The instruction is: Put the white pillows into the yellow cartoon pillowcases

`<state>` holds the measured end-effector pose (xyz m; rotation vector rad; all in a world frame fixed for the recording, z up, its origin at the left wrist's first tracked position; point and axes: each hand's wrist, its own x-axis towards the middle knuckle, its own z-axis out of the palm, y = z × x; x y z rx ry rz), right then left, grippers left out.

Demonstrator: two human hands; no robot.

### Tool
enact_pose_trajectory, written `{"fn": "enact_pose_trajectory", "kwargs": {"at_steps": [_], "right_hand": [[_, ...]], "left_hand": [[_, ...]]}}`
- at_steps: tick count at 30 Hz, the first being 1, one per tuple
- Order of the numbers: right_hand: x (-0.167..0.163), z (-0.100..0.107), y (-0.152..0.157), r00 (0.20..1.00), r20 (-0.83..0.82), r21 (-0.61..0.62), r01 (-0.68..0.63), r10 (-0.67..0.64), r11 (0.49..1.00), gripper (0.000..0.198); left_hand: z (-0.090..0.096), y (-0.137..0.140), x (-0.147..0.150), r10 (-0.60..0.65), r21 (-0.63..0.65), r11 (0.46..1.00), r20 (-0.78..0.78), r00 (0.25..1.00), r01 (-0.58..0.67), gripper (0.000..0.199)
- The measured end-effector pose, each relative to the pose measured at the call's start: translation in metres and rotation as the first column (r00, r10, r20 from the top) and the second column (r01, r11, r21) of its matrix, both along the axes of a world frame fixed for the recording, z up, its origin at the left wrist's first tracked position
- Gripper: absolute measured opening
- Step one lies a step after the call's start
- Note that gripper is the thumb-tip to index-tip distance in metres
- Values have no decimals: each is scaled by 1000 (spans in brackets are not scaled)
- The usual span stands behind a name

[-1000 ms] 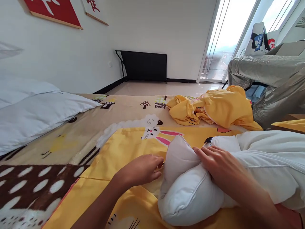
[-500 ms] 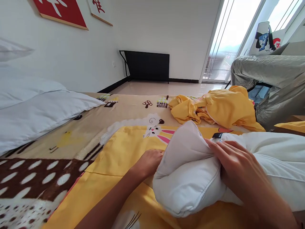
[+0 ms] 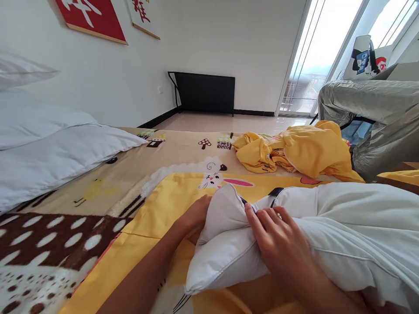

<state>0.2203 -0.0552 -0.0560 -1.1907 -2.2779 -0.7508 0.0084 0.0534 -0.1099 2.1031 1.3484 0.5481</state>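
A white pillow, folded narrow at its near-left end, lies across the yellow rabbit-print cloth. My right hand is closed over the pillow, its fingers bunching the white fabric beside a dark label. On the pillow's left side is my left hand, curled, with its fingertips hidden behind the folded end. Whether it grips the pillow or the yellow cloth I cannot tell. The pillow's wider part stretches off to the right edge.
Crumpled yellow fabric lies at the bed's far right. White bedding is piled on the left, over a patterned beige and brown blanket. A black panel leans by the far wall, and silver-covered furniture stands at right.
My right hand has moved left along the pillow, and the pillow's folded end has shifted left and down with it. My left hand has moved slightly left. More of the dark label shows.
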Motion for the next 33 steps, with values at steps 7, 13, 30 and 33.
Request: {"fn": "enact_pose_trajectory", "kwargs": {"at_steps": [7,13,30,33], "right_hand": [[-15,-5,-15,996,87,94,13,-21,996,42],[-26,-21,-31,980,198,197,-27,-13,980,33],[-30,-14,-43,956,288,180,5,-57,984,27],[-29,-14,-43,958,284,175,-9,-42,984,27]], "left_hand": [[20,1,1,5,87,996,-59,998,0,14],[26,-3,7,101,131,986,17,995,-102,9],[69,-45,23,148,-296,955,537,831,21,20],[83,-59,22,16,-245,965,419,908,97,24]]}}
